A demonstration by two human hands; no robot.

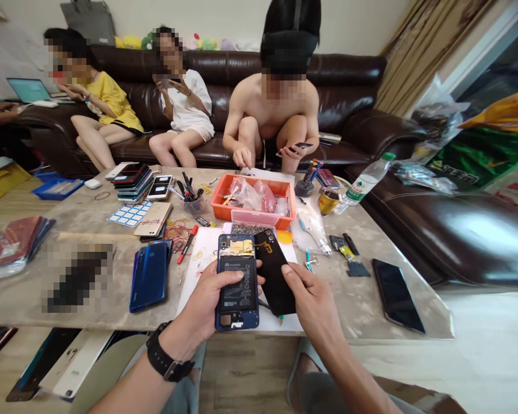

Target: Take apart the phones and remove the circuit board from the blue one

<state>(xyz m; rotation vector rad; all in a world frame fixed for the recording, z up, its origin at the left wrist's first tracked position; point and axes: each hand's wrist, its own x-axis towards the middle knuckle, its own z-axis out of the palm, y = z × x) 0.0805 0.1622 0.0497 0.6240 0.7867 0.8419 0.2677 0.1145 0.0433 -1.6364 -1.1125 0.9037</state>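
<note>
My left hand (209, 296) is closed around an opened smartphone (237, 287), its thumb lying over the black battery. A gold-coloured area shows at the phone's top end, and its frame is dark blue. Between the fingers and thumb of my right hand (313, 299) is a black phone back cover (274, 276), tilted beside the phone. A thin yellowish flex cable (264, 247) runs from the phone's top onto the cover. Both parts are held above a white sheet of paper (196, 276) at the table's near edge.
An orange bin (218, 210) of bagged parts stands beyond my hands. Blue phones (149, 279) lie left, a black phone (397, 294) right. A red marker (187, 244), pen cup (193, 204) and water bottle (365, 187) are around. Several people sit near the sofa (349, 86).
</note>
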